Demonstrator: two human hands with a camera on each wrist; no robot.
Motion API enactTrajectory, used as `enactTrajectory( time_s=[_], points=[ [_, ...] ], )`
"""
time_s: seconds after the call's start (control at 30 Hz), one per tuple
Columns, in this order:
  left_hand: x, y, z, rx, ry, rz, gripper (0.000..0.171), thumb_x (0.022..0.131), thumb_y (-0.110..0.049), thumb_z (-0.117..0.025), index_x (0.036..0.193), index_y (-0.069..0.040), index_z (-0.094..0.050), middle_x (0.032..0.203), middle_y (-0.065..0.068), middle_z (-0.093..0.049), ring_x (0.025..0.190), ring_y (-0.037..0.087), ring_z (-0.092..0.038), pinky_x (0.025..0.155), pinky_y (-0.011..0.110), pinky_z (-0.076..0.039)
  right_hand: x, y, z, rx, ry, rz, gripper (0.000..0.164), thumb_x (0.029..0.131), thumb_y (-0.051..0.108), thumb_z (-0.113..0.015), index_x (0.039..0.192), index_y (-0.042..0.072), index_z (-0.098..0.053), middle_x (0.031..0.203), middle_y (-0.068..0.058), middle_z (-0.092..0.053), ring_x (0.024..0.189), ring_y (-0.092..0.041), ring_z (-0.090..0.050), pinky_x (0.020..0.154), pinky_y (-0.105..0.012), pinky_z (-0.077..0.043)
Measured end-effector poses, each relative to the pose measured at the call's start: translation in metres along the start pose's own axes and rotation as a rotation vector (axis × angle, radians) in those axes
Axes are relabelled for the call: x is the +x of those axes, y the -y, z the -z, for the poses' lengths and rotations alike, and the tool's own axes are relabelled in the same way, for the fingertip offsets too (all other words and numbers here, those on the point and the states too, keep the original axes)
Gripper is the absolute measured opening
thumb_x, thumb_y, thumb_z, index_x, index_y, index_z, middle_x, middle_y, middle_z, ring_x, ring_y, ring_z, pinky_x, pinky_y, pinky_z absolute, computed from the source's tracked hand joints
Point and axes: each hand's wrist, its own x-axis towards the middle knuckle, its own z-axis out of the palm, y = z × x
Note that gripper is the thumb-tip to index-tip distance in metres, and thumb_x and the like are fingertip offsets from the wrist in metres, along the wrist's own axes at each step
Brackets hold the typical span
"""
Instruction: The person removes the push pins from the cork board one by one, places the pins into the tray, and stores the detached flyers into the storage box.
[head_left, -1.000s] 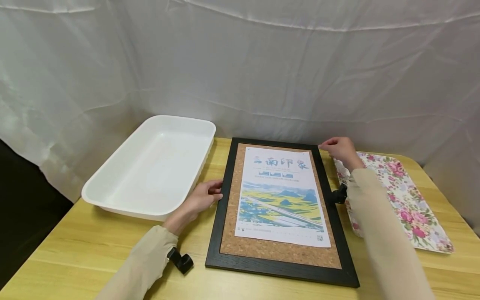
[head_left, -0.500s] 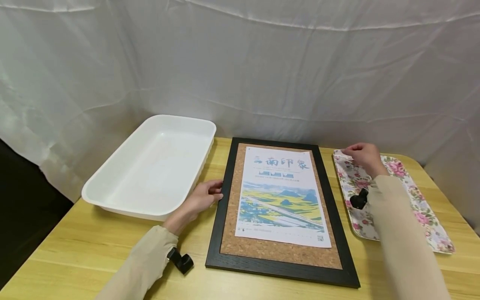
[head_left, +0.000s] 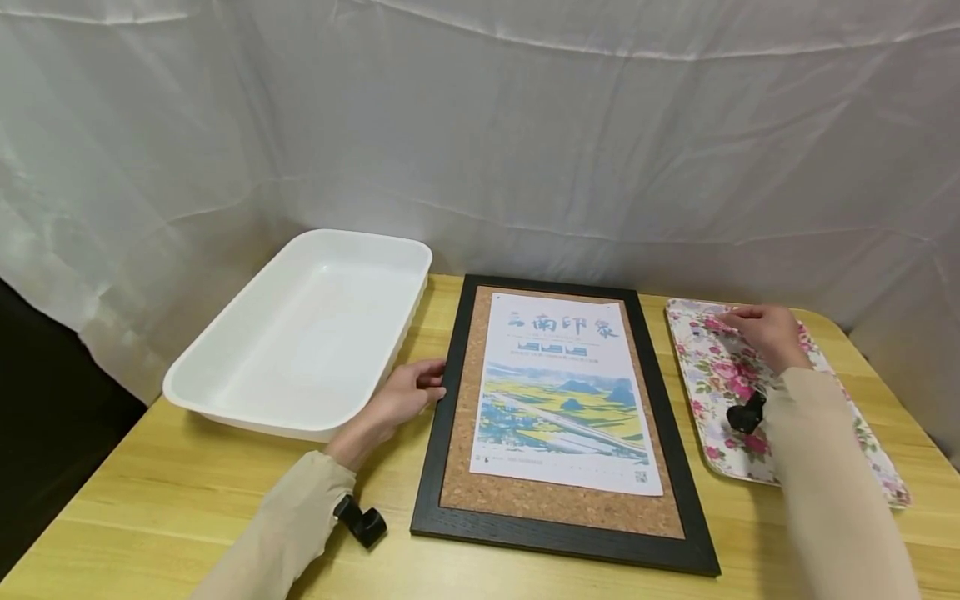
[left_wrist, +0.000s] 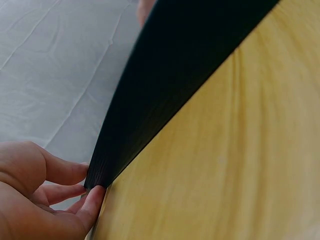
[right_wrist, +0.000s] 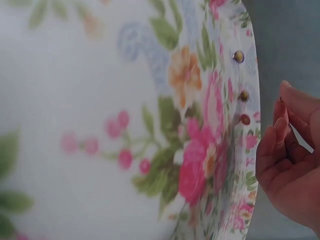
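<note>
My left hand [head_left: 405, 396] rests its fingertips against the left side of a black-framed cork board [head_left: 562, 521]; the left wrist view shows thumb and fingers [left_wrist: 92, 205] touching the frame's edge. A printed poster [head_left: 566, 392] lies on the cork, with tiny dark dots at its top corners. Over the far part of a floral tray [head_left: 727, 400], my right hand [head_left: 768, 333] pinches a tiny thumbtack [right_wrist: 281, 101] between thumb and finger, mostly hidden by the fingertips. Several brass-coloured thumbtacks [right_wrist: 243, 95] lie along the tray's edge in the right wrist view.
A deep white plastic tray [head_left: 300, 325] stands on the wooden table [head_left: 150, 517] at the left, close behind my left forearm. Pale cloth [head_left: 525, 125] hangs behind the table and along its sides.
My right hand has moved rightward from the board's top right corner to above the floral tray. The left hand and the board have stayed put.
</note>
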Motion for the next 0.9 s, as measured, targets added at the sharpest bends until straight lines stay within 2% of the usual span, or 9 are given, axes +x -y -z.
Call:
enactTrajectory(
  time_s=[0.13, 0.23, 0.37, 0.5, 0.77, 0.83, 0.9],
  points=[
    [-0.001, 0.001, 0.0, -0.001, -0.005, 0.001, 0.048, 0.087, 0.003, -0.055, 0.134, -0.002, -0.043, 0.108, 0.011, -0.056, 0.098, 0.022, -0.052, 0.077, 0.032, -0.045, -0.032, 0.035, 0.009, 0.023, 0.041, -0.038, 0.059, 0.085, 0.047, -0.055, 0.113, -0.005, -0.056, 0.107, -0.02, -0.051, 0.082, -0.026, -0.045, 0.057, -0.029, -0.043],
    [-0.001, 0.001, 0.0, -0.007, -0.005, 0.004, 0.048, 0.087, 0.003, -0.055, 0.134, -0.002, -0.043, 0.108, 0.011, -0.056, 0.098, 0.022, -0.052, 0.078, 0.032, -0.045, -0.038, 0.038, 0.011, 0.003, 0.048, -0.03, 0.056, 0.088, 0.044, -0.052, 0.114, -0.005, -0.055, 0.106, -0.02, -0.051, 0.078, -0.024, -0.046, 0.058, -0.033, -0.043],
    [-0.001, 0.001, 0.0, -0.01, 0.002, -0.001, 0.048, 0.087, 0.003, -0.055, 0.133, -0.001, -0.043, 0.109, 0.013, -0.056, 0.099, 0.023, -0.052, 0.078, 0.033, -0.045, -0.039, 0.029, 0.013, 0.005, 0.051, -0.029, 0.056, 0.087, 0.044, -0.053, 0.112, -0.006, -0.055, 0.096, -0.017, -0.054, 0.067, -0.02, -0.045, 0.052, -0.034, -0.041],
    [-0.001, 0.0, 0.0, -0.01, 0.01, -0.004, 0.047, 0.088, 0.002, -0.054, 0.134, -0.001, -0.043, 0.11, 0.014, -0.055, 0.1, 0.024, -0.052, 0.079, 0.034, -0.045, -0.044, 0.029, 0.016, -0.015, 0.079, -0.063, 0.056, 0.087, 0.043, -0.054, 0.112, -0.006, -0.054, 0.1, -0.017, -0.052, 0.074, -0.022, -0.045, 0.054, -0.032, -0.041],
    [-0.001, 0.0, 0.001, 0.003, 0.0, 0.008, 0.048, 0.088, 0.002, -0.055, 0.134, -0.002, -0.043, 0.109, 0.012, -0.056, 0.1, 0.024, -0.051, 0.077, 0.032, -0.045, -0.044, 0.02, 0.014, -0.045, 0.057, 0.006, 0.053, 0.087, 0.038, -0.056, 0.111, -0.01, -0.058, 0.107, -0.024, -0.052, 0.084, -0.024, -0.049, 0.056, -0.025, -0.042],
    [-0.001, 0.0, 0.001, 0.003, -0.001, 0.005, 0.048, 0.088, 0.002, -0.055, 0.134, -0.002, -0.043, 0.108, 0.011, -0.056, 0.099, 0.023, -0.051, 0.077, 0.032, -0.045, -0.044, 0.019, 0.014, -0.028, 0.054, 0.003, 0.054, 0.087, 0.038, -0.057, 0.112, -0.01, -0.058, 0.108, -0.023, -0.052, 0.084, -0.022, -0.049, 0.055, -0.023, -0.042],
    [0.0, 0.0, 0.0, 0.002, -0.005, 0.009, 0.048, 0.087, 0.002, -0.055, 0.134, -0.003, -0.043, 0.107, 0.011, -0.056, 0.099, 0.023, -0.052, 0.077, 0.032, -0.045, -0.043, 0.018, 0.015, -0.004, 0.052, -0.014, 0.054, 0.086, 0.038, -0.058, 0.112, -0.01, -0.058, 0.102, -0.018, -0.056, 0.081, -0.017, -0.05, 0.053, -0.021, -0.042]
  ],
)
